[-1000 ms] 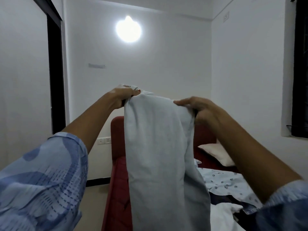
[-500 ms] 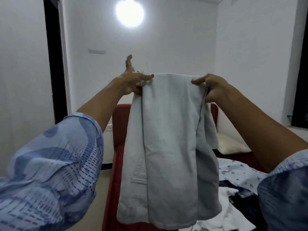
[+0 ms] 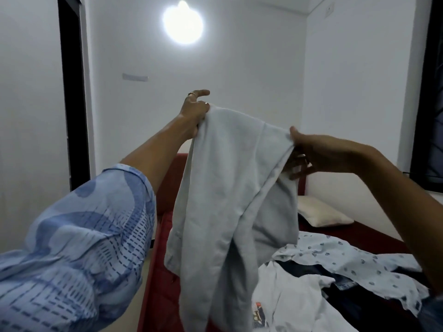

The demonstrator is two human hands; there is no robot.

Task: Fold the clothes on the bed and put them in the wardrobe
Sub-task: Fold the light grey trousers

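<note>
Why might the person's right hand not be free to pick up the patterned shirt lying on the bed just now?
Probably not free: the right hand grips one top edge of the pale grey garment, held up with the left hand. The patterned shirt lies uncovered below, so only that grip hinders it.

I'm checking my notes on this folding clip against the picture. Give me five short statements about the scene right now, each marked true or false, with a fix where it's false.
1. Both hands hold the pale grey garment up in the air. True: the left hand grips one top corner and the right hand the other.
2. The left hand is lower than the right. False: it is raised higher.
3. A printed light blue shirt lies on the bed. True.
4. The pillow is dark blue. False: it is cream.
5. The wall lamp is off. False: it glows brightly.
</note>
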